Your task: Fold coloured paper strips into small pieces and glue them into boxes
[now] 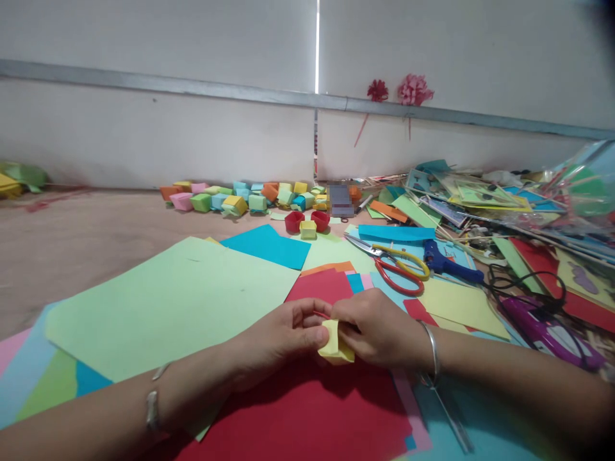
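Both hands are meeting near the middle of the view, just above a red sheet (307, 410) that is lying nearest the person. Between them they are holding a small folded piece of yellow paper (336, 346). The left hand (283, 336) is coming in from the left, its grip pressing on the piece's left face with thumb and curled forefinger. The right hand (379, 331) is coming in from the right, its grip pinching the piece's upper right edge, with the fingertips tucked behind the fold. The piece is sitting directly between the two grips and touching both, so neither hand is nearer. Its longer side is running roughly near to far, tilting a little, and its lower corner is hanging just over the red sheet. Whether that corner is touching the sheet I cannot tell. A large light green sheet (168, 307) is lying to the left under the left forearm, with a blue sheet (266, 246) beyond it. Farther right, scissors (394, 266) with red and yellow handles are resting beside a blue glue gun (449, 264), well apart from the hands. A row of small paper boxes (235, 198) is lining the far wall, and two red paper cups (294, 221) are sitting just nearer.
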{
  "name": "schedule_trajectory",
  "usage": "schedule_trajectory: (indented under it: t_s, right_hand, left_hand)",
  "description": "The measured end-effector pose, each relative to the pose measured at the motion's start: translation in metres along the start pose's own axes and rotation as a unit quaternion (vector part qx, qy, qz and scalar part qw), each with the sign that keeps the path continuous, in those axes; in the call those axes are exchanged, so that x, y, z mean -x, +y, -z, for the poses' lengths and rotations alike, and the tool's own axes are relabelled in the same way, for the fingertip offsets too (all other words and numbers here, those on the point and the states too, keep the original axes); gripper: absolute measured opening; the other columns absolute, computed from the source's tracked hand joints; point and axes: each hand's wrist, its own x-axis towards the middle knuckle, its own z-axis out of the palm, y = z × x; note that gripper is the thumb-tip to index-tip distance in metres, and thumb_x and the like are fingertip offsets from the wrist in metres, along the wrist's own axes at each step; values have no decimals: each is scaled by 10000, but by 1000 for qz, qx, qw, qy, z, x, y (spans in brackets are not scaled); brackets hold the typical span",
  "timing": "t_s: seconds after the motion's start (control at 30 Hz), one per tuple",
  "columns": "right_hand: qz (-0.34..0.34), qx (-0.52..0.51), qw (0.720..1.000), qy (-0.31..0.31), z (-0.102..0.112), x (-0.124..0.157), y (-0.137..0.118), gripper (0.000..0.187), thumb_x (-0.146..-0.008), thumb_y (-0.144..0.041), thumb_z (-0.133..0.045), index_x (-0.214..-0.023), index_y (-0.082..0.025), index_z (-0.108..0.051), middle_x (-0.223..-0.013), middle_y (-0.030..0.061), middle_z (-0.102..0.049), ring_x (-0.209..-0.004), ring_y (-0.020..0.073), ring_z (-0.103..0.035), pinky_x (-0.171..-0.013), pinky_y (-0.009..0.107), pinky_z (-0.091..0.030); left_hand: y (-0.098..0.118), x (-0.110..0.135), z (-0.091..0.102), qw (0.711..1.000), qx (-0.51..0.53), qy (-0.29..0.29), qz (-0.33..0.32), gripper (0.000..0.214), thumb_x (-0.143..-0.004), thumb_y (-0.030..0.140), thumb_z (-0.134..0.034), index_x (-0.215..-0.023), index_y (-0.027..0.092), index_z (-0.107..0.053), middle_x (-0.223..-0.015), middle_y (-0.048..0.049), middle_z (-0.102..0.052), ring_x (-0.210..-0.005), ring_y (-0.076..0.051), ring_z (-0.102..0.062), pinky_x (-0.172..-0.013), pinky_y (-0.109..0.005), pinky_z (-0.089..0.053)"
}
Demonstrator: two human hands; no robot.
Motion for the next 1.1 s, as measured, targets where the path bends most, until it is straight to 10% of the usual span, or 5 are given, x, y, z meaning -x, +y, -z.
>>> schedule_trajectory:
  t_s: [0.53,0.77,1.1]
  right_hand:
    - [10,-86,994,73,-6,4,-2,190,-721,-101,-481,-589,-157,-604,-538,2,-609,-458,86,-404,-492,219,-259]
    - [-103,-178,979,9,2,-5,-6,450,-727,-49,-514,-1116,-187,-693,-743,-11,-705,-535,82,-500,-547,189,-334]
    - [-60,-87,993,54,24,-3,-3,413,-964,-220,-380,-1352,-134,-491,-932,74,-693,-697,156,-590,-637,254,-420]
  left_hand:
    - [0,-1,7,998,-23,-54,3,791,-510,282,-948,-1185,219,-540,-1024,-43,-677,-959,-193,-634,-796,-283,-473]
    - [2,-2,5,998,-49,-48,-11,669,-638,297,-884,-1232,217,-586,-933,-29,-677,-784,-133,-614,-665,-215,-461]
    - [4,-1,7,998,35,-53,-25,378,-766,352,-768,-1073,146,-690,-970,-84,-677,-871,-187,-618,-764,-272,-500]
